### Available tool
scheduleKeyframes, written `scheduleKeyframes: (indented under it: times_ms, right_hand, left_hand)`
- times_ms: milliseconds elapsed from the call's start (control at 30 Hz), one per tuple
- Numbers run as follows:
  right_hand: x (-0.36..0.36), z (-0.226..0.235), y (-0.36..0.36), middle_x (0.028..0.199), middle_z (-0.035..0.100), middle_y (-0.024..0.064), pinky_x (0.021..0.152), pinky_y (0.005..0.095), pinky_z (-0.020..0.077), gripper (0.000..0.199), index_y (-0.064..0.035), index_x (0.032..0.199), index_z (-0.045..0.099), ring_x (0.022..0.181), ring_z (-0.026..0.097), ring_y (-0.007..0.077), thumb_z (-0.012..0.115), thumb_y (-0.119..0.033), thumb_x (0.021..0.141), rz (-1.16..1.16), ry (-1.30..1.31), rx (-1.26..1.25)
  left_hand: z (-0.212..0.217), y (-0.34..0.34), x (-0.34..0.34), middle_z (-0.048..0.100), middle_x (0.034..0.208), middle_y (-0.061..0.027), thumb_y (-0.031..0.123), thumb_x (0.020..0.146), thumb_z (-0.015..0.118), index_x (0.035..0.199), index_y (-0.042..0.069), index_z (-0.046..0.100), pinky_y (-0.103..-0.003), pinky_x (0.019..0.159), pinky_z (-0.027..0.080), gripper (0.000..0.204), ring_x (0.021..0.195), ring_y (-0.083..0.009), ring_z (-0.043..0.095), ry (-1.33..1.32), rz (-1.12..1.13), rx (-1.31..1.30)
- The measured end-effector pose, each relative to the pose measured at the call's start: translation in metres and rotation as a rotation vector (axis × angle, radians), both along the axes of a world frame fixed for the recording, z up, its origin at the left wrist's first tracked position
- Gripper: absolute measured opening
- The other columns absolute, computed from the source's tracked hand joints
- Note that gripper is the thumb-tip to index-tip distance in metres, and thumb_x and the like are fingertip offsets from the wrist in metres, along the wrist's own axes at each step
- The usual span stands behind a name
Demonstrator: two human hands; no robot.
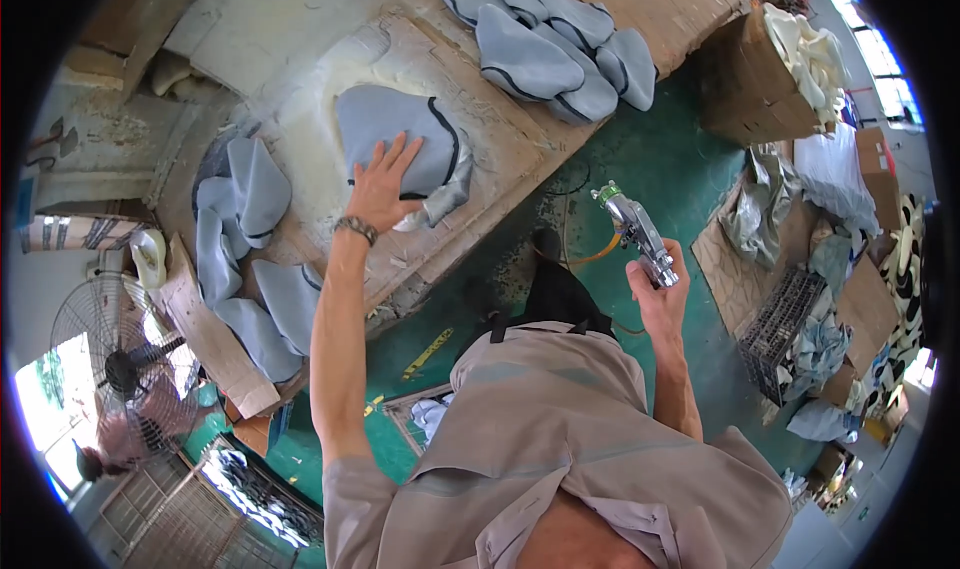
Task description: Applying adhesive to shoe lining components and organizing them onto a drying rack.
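On the cardboard-covered table point(500, 184) lies a grey padded fabric piece point(380, 119) with black edging. My left hand point(385, 191) rests flat on its near part, fingers spread. A crumpled silvery wrapping point(450, 194) shows at the piece's right side; what it covers is hidden. Out past the table edge, my right hand point(663, 289) is closed around the handle of a metal spray gun point(638, 231) with a green front end. The gun points up and left, and an orange hose point(598, 256) runs near it.
More grey pieces point(545, 54) are heaped at the table's far right, others point(250, 194) to the left. A fan point(125, 369) stands at the left. An open carton point(755, 74), a black crate point(783, 334) and plastic bags line the right side of the green floor point(690, 159).
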State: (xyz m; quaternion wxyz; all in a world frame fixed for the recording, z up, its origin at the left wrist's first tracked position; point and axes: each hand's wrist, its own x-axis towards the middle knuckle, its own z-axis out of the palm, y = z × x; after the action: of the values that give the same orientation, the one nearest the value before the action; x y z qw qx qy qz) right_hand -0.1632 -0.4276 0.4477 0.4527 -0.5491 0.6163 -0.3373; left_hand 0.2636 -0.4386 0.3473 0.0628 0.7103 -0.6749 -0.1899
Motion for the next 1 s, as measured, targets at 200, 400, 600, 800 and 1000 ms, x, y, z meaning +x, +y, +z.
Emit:
scheduleKeyframes:
  times_ms: [200, 400, 600, 800, 1000]
  right_hand:
    - [0.004, 0.016, -0.033, 0.072, 0.045, -0.0079, 0.056, 0.0217, 0.0332, 0.027, -0.0049, 0.107, 0.056, 0.063, 0.04, 0.0028, 0.071, -0.006, 0.085, 0.136, -0.113, -0.077]
    - [-0.033, 0.062, -0.06, 0.066, 0.052, 0.0009, 0.054, 0.0259, 0.0383, 0.033, -0.0007, 0.118, 0.068, 0.058, 0.048, 0.0079, 0.072, -0.016, 0.089, 0.418, -0.002, -0.278]
    - [-0.08, 0.068, -0.079, 0.08, 0.063, 0.0092, 0.061, 0.0295, 0.0467, 0.03, 0.0, 0.115, 0.071, 0.066, 0.06, 0.0186, 0.068, -0.011, 0.087, 0.519, 0.049, -0.419]
    - [-0.105, 0.069, -0.095, 0.106, 0.065, 0.0135, 0.066, 0.0281, 0.0503, 0.026, 0.0027, 0.106, 0.065, 0.077, 0.065, 0.0213, 0.063, -0.009, 0.083, 0.518, -0.12, -0.376]
    - [-0.123, 0.091, -0.097, 0.116, 0.064, 0.0155, 0.075, 0.0308, 0.054, 0.07, 0.0005, 0.136, 0.055, 0.09, 0.067, 0.0255, 0.055, 0.006, 0.066, 0.6, -0.217, 0.006]
  left_hand:
    - [-0.001, -0.002, 0.018, 0.028, 0.165, -0.0046, 0.025, 0.062, 0.088, 0.155, 0.03, 0.035, -0.064, 0.117, 0.021, 0.107, 0.151, -0.0411, 0.022, 0.256, 0.022, 0.038]
    - [0.001, 0.017, -0.02, 0.019, 0.168, -0.0041, 0.039, 0.047, 0.094, 0.161, 0.028, 0.02, -0.064, 0.12, 0.019, 0.136, 0.153, -0.0401, 0.017, 0.021, 0.019, 0.009]
    - [0.021, 0.023, -0.061, 0.012, 0.168, -0.0139, 0.051, 0.045, 0.093, 0.162, 0.014, 0.011, -0.065, 0.119, 0.019, 0.147, 0.152, -0.041, 0.018, -0.131, 0.088, -0.072]
    - [0.005, 0.002, -0.12, 0.015, 0.168, -0.0156, 0.056, 0.05, 0.091, 0.161, 0.013, 0.014, -0.065, 0.118, 0.02, 0.142, 0.151, -0.041, 0.022, -0.305, 0.306, -0.063]
    - [-0.022, -0.008, -0.063, 0.028, 0.164, -0.0132, 0.05, 0.056, 0.091, 0.159, 0.016, 0.026, -0.063, 0.117, 0.022, 0.126, 0.151, -0.0361, 0.026, -0.157, 0.335, -0.138]
